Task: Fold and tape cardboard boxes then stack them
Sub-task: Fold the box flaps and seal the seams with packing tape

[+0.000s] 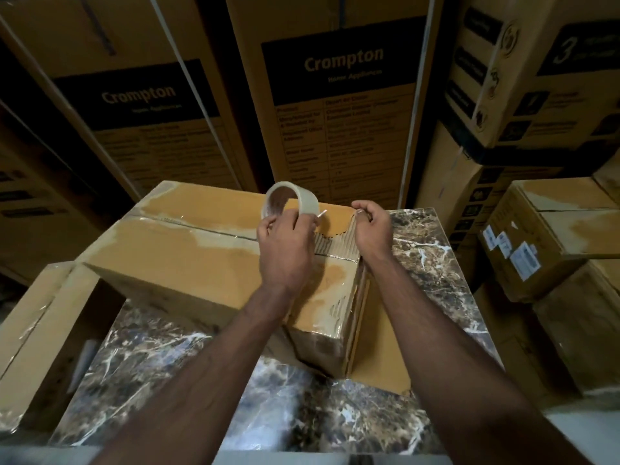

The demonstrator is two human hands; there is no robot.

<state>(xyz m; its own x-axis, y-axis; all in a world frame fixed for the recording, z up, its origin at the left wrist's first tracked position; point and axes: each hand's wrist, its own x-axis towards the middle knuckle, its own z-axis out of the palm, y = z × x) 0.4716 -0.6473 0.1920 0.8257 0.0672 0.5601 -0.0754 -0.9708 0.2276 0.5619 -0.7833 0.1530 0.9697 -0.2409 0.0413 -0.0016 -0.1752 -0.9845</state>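
1. Your left hand [285, 243] is curled round the clear tape roll [290, 201]; keep it upright above the seam.
2. The cardboard box [201, 260] sits under both sets of fingers.
3. Your right hand [370, 226] pinches the tape end; pull it taut, then press down.

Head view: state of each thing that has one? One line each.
tape roll: upright, gripped by left hand, short tab pulled out
right hand: fingers curled at the box's right end; cannot tell if it pinches tape
cardboard box: on marble table, top flaps shut, seam partly taped, surface torn at right end
box at left: shut, taped
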